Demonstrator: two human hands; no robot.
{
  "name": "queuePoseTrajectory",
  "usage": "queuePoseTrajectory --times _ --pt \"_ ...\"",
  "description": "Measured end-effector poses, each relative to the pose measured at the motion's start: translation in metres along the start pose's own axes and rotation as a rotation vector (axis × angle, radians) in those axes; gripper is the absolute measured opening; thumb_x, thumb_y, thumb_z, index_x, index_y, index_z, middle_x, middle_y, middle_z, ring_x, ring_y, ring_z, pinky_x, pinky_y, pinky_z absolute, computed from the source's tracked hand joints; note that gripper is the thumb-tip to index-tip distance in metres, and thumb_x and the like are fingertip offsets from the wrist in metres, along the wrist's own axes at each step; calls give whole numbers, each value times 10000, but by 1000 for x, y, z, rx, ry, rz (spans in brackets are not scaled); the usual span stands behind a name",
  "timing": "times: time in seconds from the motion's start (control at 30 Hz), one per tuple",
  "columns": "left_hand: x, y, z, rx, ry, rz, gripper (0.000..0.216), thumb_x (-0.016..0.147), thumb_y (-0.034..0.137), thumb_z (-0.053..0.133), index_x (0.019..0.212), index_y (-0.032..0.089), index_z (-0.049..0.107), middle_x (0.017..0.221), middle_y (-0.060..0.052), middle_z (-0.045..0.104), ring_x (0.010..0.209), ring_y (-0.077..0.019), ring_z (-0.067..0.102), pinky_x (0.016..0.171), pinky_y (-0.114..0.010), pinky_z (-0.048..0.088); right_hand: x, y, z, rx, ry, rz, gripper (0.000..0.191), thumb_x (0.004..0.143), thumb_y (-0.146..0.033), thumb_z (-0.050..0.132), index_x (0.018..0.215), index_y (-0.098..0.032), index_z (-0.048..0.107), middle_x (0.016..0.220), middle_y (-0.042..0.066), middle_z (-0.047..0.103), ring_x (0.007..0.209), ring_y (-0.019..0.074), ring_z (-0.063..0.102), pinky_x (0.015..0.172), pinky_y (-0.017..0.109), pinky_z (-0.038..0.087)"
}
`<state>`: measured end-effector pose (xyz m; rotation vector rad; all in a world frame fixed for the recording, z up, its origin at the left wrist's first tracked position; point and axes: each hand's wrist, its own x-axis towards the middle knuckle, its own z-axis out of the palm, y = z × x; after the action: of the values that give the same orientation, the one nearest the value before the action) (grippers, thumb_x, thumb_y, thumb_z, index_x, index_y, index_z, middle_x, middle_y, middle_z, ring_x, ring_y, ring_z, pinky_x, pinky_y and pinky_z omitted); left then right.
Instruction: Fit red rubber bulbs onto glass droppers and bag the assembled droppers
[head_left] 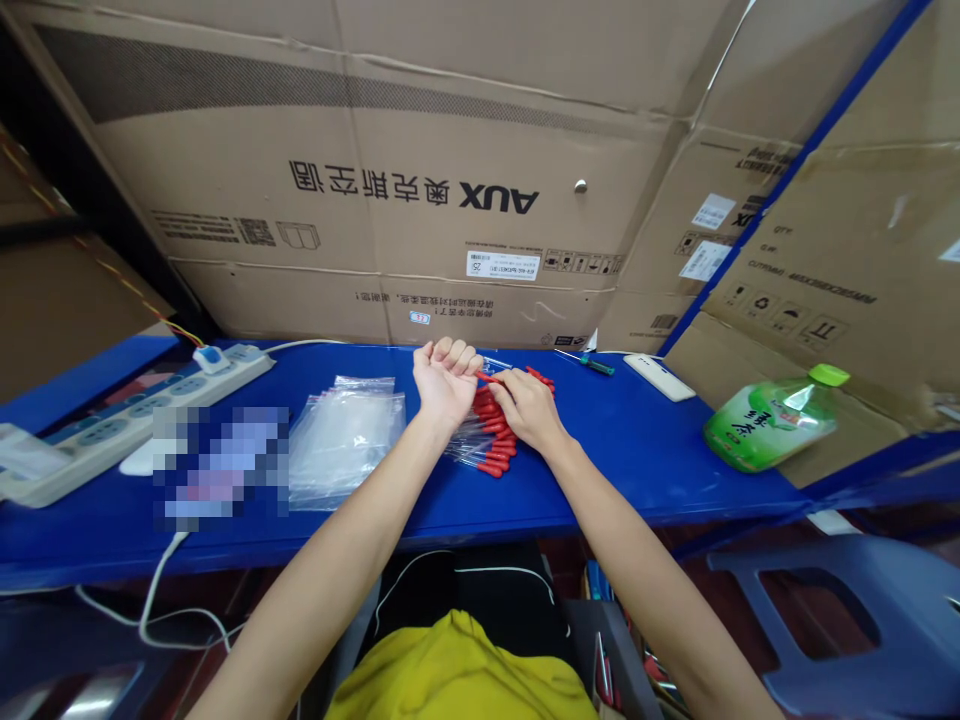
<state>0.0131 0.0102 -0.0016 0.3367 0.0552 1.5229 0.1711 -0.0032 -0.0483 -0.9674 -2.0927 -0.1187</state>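
Observation:
My left hand (445,378) is curled into a fist, palm up, over the blue shelf (645,450), closed round something I cannot make out. My right hand (525,405) rests beside it, fingers pinched on a small red-handled tool (487,377) whose tip points at the left fist. Beneath both hands lies a pile of several red-handled tools (495,450) in clear wrappers. A stack of clear plastic bags (341,440) lies just left of my left forearm.
A white power strip (135,410) lies at the far left. A green bottle (772,420) lies on its side at the right. A white remote (660,377) and a green screwdriver (596,364) sit near cardboard boxes (450,170). A grey stool (847,620) stands lower right.

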Motion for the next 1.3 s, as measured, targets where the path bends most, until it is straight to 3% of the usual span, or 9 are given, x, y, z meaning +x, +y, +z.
queuePoseTrajectory --times 0.37,0.6,1.0,1.3 --pt "0 2 0 33 -28 -33 421 1030 338 377 651 212 243 587 41 224 492 -110 278 515 -274 334 0 2 -2 233 -17 87 361 1101 -396 357 904 -227 608 784 35 655 757 195 613 778 312 464" --pt "0 0 0 11 -52 -37 456 1066 443 326 677 207 305 606 38 267 511 -110 328 546 -275 364 0 4 -2 263 16 152 288 1075 -409 435 960 -225 624 800 27 668 719 182 602 719 294 443" --pt "2 -7 -5 -1 -66 5 410 1069 312 361 685 209 264 593 53 231 493 -103 302 545 -271 342 0 1 1 282 34 92 271 1071 -381 455 876 -229 567 737 13 617 699 181 584 720 299 441" --pt "1 -9 -5 14 -28 24 409 1065 298 377 680 211 269 589 49 232 491 -109 292 544 -282 351 0 0 -1 218 42 66 302 1076 -408 436 906 -227 609 769 41 626 735 204 580 745 338 468"
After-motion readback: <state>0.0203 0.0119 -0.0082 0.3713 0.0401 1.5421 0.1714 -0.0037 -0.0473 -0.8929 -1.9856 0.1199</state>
